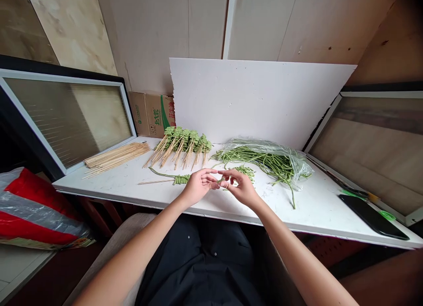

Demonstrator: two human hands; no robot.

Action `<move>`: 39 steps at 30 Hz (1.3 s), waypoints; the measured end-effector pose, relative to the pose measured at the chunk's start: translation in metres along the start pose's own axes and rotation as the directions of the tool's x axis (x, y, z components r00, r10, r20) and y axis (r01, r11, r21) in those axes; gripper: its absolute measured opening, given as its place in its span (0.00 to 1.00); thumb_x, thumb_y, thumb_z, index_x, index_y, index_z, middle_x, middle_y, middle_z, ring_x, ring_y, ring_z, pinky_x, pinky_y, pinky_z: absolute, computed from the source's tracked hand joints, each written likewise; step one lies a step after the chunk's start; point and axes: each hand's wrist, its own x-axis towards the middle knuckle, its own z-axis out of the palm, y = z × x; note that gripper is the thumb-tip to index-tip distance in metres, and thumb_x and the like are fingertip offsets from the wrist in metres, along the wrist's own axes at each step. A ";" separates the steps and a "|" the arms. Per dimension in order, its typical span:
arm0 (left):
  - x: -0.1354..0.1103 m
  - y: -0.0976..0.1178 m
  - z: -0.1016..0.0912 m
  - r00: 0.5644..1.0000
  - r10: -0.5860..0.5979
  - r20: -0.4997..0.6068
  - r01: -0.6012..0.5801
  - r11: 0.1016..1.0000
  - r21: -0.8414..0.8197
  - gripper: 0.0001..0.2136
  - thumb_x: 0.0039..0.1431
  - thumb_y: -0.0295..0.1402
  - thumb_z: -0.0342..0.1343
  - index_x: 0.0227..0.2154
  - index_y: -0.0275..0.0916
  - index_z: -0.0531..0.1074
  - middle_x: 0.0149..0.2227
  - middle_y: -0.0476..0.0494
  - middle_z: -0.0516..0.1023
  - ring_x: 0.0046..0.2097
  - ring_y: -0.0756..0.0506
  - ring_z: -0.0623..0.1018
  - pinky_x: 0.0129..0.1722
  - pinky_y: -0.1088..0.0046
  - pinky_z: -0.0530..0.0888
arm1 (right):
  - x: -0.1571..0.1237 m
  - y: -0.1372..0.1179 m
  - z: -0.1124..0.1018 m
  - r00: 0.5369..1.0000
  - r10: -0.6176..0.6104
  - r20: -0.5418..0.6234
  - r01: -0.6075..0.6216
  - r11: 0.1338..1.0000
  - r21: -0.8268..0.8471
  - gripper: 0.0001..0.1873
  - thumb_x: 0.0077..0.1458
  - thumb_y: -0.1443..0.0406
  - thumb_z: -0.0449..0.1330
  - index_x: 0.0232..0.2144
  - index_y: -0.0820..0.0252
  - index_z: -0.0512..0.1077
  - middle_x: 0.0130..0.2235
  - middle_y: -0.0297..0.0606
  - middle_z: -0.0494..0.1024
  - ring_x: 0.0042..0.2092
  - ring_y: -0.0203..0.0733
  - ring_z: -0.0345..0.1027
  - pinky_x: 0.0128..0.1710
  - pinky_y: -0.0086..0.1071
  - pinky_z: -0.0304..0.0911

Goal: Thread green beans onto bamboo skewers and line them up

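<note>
My left hand [198, 184] and my right hand [239, 185] meet above the white table [125, 184], fingertips touching. Both pinch a thin green long bean [220, 180] between them. Just left of my left hand lies a bamboo skewer with a coiled bean on it [172, 179]. Behind my right hand sits a small bunch of bean pieces [246, 170]. Farther back lies a row of several finished bean skewers [183, 145].
A clear plastic bag of long beans [274, 158] lies at the right. Bare bamboo skewers [114, 158] are heaped at the left. A black phone [373, 217] lies at the right edge. A cardboard box [152, 114] and a white board [257, 98] stand behind.
</note>
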 end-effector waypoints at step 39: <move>-0.004 0.007 0.003 0.965 0.259 0.050 -0.262 0.920 0.292 0.10 0.62 0.25 0.61 0.25 0.35 0.82 0.28 0.43 0.83 0.32 0.47 0.80 0.37 0.73 0.76 | -0.011 -0.001 0.032 0.960 -0.087 -0.266 0.106 0.993 0.056 0.08 0.62 0.61 0.68 0.29 0.51 0.80 0.31 0.39 0.80 0.42 0.53 0.70 0.47 0.48 0.67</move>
